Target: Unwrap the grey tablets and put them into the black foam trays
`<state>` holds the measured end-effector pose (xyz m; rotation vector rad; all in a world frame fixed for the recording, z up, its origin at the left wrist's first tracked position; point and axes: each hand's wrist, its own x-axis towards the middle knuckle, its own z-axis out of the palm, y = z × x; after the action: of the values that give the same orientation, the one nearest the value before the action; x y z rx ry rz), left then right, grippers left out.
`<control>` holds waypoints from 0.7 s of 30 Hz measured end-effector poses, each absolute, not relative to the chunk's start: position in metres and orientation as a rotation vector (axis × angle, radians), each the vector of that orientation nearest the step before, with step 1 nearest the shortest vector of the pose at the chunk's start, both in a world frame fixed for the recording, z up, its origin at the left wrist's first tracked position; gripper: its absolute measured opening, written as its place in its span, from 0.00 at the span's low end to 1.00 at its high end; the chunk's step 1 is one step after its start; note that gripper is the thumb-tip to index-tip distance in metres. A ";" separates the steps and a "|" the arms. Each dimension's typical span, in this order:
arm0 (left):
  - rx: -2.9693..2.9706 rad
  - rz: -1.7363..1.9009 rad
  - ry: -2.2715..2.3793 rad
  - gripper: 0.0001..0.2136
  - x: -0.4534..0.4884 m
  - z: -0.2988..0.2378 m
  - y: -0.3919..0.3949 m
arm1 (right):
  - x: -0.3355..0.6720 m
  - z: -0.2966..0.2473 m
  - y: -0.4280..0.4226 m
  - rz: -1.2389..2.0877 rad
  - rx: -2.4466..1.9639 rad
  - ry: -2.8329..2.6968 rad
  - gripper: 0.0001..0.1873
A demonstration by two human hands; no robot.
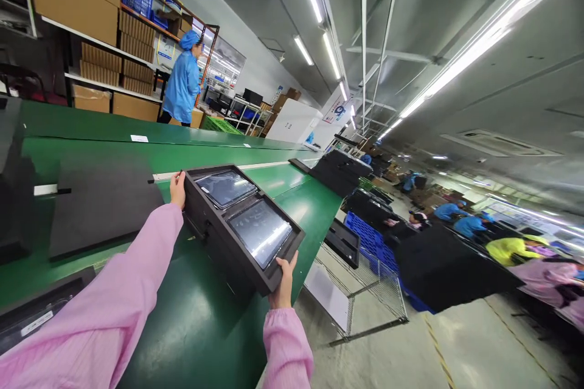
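Between both hands is a black foam tray (219, 216), tilted above the green bench. Two flat dark glass panels, a far panel (223, 187) and a near panel (260, 231), lie in its two compartments under shiny film. My left hand (177, 189) grips the tray's far left end, thumb at the top edge. My right hand (283, 279) holds the near right corner, with the thumb on the rim; its other fingers are partly hidden beneath. Pink sleeves cover both arms.
On the green bench (196, 328) lie a dark foam sheet (104, 200) and another black tray (45, 310) at left. To the right stand a wire rack (374, 304), a blue pallet (369, 234) and black foam stacks (451, 267). A person in blue (182, 85) is across the bench.
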<state>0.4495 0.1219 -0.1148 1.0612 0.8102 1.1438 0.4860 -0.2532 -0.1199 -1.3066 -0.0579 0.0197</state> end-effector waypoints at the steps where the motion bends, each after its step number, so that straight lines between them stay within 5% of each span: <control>1: 1.046 1.145 0.830 0.19 0.449 -0.116 0.120 | 0.485 -0.120 -0.253 0.011 -1.301 -0.056 0.43; 13: 1.400 0.714 0.854 0.25 0.369 -0.069 0.119 | 0.484 -0.097 -0.238 0.017 -1.310 0.004 0.37; 21: 1.960 0.358 0.938 0.41 0.143 -0.037 0.056 | 0.478 -0.085 -0.244 0.072 -1.351 -0.039 0.13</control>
<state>0.1433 0.0557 -0.0368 1.9603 0.9384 0.3582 0.4776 -0.2440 -0.0848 -1.3511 -0.0386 0.0723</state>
